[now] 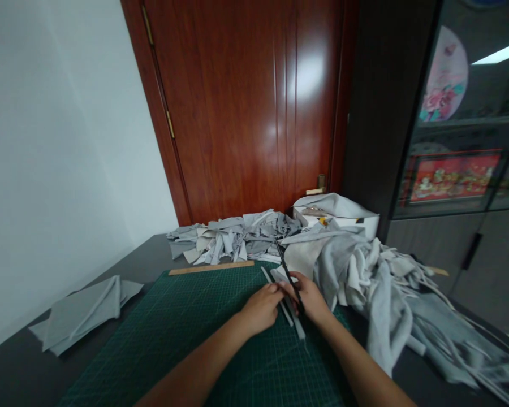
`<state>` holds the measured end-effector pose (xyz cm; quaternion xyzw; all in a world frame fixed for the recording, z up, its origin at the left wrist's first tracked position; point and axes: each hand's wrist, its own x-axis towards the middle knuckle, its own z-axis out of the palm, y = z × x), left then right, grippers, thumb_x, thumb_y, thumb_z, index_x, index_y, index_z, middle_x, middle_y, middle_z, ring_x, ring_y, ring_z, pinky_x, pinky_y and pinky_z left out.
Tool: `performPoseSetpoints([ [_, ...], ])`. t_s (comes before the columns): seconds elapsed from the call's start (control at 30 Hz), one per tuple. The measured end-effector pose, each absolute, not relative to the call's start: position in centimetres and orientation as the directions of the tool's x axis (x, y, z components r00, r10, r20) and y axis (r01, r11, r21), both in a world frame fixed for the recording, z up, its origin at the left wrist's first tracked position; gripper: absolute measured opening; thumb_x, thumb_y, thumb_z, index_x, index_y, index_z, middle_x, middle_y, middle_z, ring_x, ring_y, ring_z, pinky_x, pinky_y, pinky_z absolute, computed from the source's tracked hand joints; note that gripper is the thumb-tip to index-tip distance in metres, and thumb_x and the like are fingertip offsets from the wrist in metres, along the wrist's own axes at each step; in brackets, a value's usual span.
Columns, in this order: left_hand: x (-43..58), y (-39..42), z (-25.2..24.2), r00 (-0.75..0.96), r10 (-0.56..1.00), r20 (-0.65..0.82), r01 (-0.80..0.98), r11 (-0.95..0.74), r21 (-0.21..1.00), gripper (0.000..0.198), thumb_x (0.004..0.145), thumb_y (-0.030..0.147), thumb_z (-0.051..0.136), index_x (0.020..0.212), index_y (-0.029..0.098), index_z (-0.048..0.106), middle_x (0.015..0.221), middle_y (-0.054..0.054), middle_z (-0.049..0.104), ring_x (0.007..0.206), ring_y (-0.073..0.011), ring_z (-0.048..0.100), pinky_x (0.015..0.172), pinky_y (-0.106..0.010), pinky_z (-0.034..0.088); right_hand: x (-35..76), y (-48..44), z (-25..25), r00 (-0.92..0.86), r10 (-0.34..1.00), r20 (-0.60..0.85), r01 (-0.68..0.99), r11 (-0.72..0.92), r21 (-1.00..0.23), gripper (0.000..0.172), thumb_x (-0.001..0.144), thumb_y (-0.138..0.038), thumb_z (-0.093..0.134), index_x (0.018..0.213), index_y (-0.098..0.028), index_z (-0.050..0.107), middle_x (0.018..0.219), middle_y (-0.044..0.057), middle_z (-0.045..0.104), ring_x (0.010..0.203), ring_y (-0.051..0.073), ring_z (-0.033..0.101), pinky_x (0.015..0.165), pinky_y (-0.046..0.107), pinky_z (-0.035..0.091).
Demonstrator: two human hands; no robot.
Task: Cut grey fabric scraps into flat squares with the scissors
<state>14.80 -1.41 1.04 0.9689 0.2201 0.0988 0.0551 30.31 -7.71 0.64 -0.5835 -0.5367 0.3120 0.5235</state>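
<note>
My right hand (310, 299) is closed on black scissors (286, 267), whose blades point away toward the cloth pile. My left hand (261, 308) is closed, pinching narrow grey fabric strips (294, 323) that lie on the green cutting mat (195, 339). Both hands sit side by side near the mat's right side, with the strips running between them.
A wooden ruler (211, 267) lies along the mat's far edge. Grey fabric scraps (233, 237) are heaped behind it, and a large grey cloth pile (385, 282) spreads on the right. Folded grey pieces (85, 311) rest at left. A white box (335, 215) stands by the red door.
</note>
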Motion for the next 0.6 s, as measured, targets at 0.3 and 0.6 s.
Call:
performPoseSetpoints([
  [0.3,13.8,1.5,3.5,0.819,0.569,0.070,0.571,-0.821,-0.005,0.016,0.083,0.013,0.052,0.093,0.018,0.063,0.103,-0.009,0.065,0.091,-0.0248,0.067,0.081,-0.033,0.052,29.5,-7.3,0.2,0.319,0.888,0.332,0.572,0.099,-0.814,0.049,0.087,-0.037,0.057,0.130,-0.012,0.055,0.080,0.007,0.073,0.074,0.022,0.067,0.067,0.028,0.047],
  [0.6,9.7,10.4,14.6,0.450,0.779,0.436,0.819,-0.555,0.146,0.012,0.078,0.002,0.047,0.082,0.010,0.054,0.091,-0.010,0.063,0.105,-0.0319,0.061,0.094,-0.041,0.043,28.8,-7.0,0.7,0.428,0.866,0.259,0.674,-0.115,-0.730,0.049,0.090,-0.038,0.053,0.132,-0.012,0.053,0.104,0.015,0.074,0.098,0.028,0.069,0.077,0.031,0.048],
])
